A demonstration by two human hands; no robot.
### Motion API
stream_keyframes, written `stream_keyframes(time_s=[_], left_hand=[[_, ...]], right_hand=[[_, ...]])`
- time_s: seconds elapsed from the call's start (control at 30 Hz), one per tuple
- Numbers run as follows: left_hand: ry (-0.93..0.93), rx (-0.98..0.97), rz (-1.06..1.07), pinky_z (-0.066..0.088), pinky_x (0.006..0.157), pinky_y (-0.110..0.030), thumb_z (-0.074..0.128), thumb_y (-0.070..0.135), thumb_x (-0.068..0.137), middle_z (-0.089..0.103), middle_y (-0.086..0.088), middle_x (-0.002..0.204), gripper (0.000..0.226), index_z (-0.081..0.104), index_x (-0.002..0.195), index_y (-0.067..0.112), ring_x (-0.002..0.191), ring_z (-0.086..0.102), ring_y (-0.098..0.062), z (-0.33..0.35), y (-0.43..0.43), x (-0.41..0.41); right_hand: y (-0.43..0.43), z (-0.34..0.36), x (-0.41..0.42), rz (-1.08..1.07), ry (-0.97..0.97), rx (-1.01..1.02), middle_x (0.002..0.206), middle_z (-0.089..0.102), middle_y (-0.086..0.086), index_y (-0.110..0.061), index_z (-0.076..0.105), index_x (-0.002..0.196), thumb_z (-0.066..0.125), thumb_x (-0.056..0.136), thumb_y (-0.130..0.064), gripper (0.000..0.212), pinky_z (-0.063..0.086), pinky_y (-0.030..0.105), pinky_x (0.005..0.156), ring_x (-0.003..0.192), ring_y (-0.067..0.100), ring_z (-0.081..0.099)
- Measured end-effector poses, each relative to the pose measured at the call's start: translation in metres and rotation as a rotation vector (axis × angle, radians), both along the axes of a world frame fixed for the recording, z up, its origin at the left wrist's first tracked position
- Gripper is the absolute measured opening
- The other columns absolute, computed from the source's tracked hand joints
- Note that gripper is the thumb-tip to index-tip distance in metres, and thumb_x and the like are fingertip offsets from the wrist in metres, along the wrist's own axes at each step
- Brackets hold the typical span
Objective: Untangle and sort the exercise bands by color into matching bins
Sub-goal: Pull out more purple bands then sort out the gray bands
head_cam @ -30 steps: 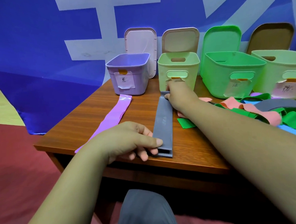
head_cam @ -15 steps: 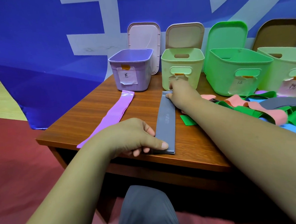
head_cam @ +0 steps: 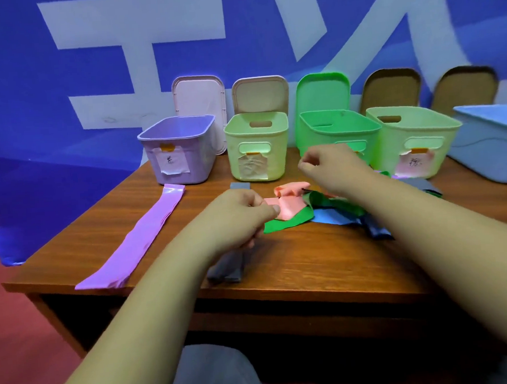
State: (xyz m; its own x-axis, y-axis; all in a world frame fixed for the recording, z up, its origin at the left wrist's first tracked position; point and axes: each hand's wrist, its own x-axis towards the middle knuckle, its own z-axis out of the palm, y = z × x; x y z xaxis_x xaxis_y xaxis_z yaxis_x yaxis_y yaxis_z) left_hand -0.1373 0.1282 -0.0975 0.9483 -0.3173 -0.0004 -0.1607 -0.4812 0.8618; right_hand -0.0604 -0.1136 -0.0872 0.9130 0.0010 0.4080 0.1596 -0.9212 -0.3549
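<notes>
On the purple bin [head_cam: 199, 153], a label [head_cam: 172, 164], writing seemingly illegible.

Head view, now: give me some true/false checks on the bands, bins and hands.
1. The purple band lies flat on the table, outside the purple bin. True.
2. The grey band is in a bin. False: it lies on the table, partly under the left hand.
3. The left hand pinches the pink band. True.
4. The bins are closed. False: they are open, and the lids stand upright behind them.
5. The purple bin is rightmost in the row. False: it is leftmost, and the blue bin is rightmost.
</notes>
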Motion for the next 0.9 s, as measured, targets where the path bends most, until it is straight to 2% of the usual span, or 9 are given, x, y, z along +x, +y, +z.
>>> stream_keyframes(time_s=[0.2,0.3,0.33,0.37,0.43,0.57,0.7,0.8,0.9], left_hand=[[-0.113,-0.104,-0.090,0.044,0.052,-0.030,0.068,0.032,0.098,0.061,0.001,0.058,0.022,0.063,0.091,0.012,0.050,0.053,-0.018,0.011,-0.087,0.007],[-0.231,-0.110,-0.075,0.053,0.059,-0.036,0.067,0.027,0.094,0.067,0.001,0.063,0.012,0.063,0.087,0.017,0.057,0.059,-0.016,0.011,-0.131,0.022],[-0.276,-0.092,-0.079,0.056,0.065,-0.038,0.066,0.025,0.091,0.069,0.001,0.069,0.007,0.065,0.087,0.019,0.062,0.062,-0.016,0.012,-0.144,0.026],[-0.322,-0.073,-0.098,0.057,0.072,-0.038,0.065,0.024,0.089,0.071,0.003,0.075,0.003,0.068,0.089,0.022,0.069,0.063,-0.015,0.011,-0.157,0.031],[-0.399,0.026,-0.166,0.053,0.076,-0.031,0.064,0.018,0.091,0.071,0.008,0.090,0.011,0.071,0.095,0.025,0.081,0.063,-0.011,0.010,-0.180,0.034],[-0.465,0.194,-0.253,0.043,0.083,-0.027,0.067,0.032,0.097,0.066,0.004,0.114,0.020,0.072,0.114,0.024,0.102,0.060,-0.011,0.002,-0.214,0.042],[-0.353,0.302,-0.369,0.046,0.094,-0.031,0.070,0.065,0.091,0.060,0.007,0.124,0.059,0.065,0.136,0.027,0.112,0.060,-0.012,-0.009,-0.228,0.048],[-0.437,0.302,-0.364,0.045,0.100,-0.028,0.080,0.052,0.087,0.060,0.005,0.132,0.060,0.063,0.141,0.030,0.117,0.060,-0.014,-0.023,-0.229,0.053],[-0.490,0.276,-0.337,0.048,0.102,-0.033,0.081,0.042,0.088,0.059,0.004,0.128,0.051,0.065,0.135,0.033,0.112,0.060,-0.015,-0.031,-0.229,0.060]], right_hand=[[-0.080,0.003,-0.043,-0.118,-0.049,0.101,0.098,0.075,-0.003,-0.022,0.080,0.102,0.063,0.101,-0.031,0.019,0.036,0.024,0.075,0.096,0.018,0.063],[-0.109,-0.005,-0.060,-0.161,-0.069,0.137,0.093,0.072,-0.009,-0.027,0.078,0.097,0.064,0.101,-0.031,0.015,0.025,-0.003,0.079,0.094,0.014,0.059],[-0.117,-0.008,-0.064,-0.158,-0.078,0.162,0.090,0.072,-0.011,-0.028,0.076,0.094,0.064,0.100,-0.030,0.014,0.027,0.001,0.081,0.094,0.013,0.060],[-0.125,-0.012,-0.067,-0.149,-0.088,0.189,0.086,0.071,-0.014,-0.029,0.075,0.090,0.065,0.100,-0.028,0.014,0.034,0.013,0.083,0.094,0.014,0.061],[-0.138,-0.023,-0.074,-0.143,-0.129,0.220,0.081,0.067,-0.017,-0.030,0.072,0.085,0.066,0.100,-0.026,0.016,0.037,0.028,0.080,0.092,0.016,0.061],[-0.161,-0.049,-0.085,-0.218,-0.197,0.282,0.087,0.070,-0.007,-0.024,0.074,0.088,0.067,0.100,-0.025,0.014,0.038,0.031,0.071,0.086,0.018,0.062],[-0.179,-0.050,-0.087,-0.336,-0.267,0.513,0.090,0.073,-0.006,-0.022,0.074,0.087,0.066,0.098,-0.025,0.014,0.049,0.034,0.080,0.090,0.016,0.065],[-0.184,-0.051,-0.088,-0.368,-0.236,0.522,0.097,0.072,-0.005,-0.024,0.074,0.091,0.063,0.096,-0.021,0.012,0.052,0.035,0.084,0.095,0.019,0.065],[-0.183,-0.056,-0.085,-0.344,-0.115,0.429,0.116,0.063,-0.003,-0.032,0.074,0.111,0.062,0.094,-0.020,0.024,0.049,0.036,0.098,0.112,0.024,0.058]])
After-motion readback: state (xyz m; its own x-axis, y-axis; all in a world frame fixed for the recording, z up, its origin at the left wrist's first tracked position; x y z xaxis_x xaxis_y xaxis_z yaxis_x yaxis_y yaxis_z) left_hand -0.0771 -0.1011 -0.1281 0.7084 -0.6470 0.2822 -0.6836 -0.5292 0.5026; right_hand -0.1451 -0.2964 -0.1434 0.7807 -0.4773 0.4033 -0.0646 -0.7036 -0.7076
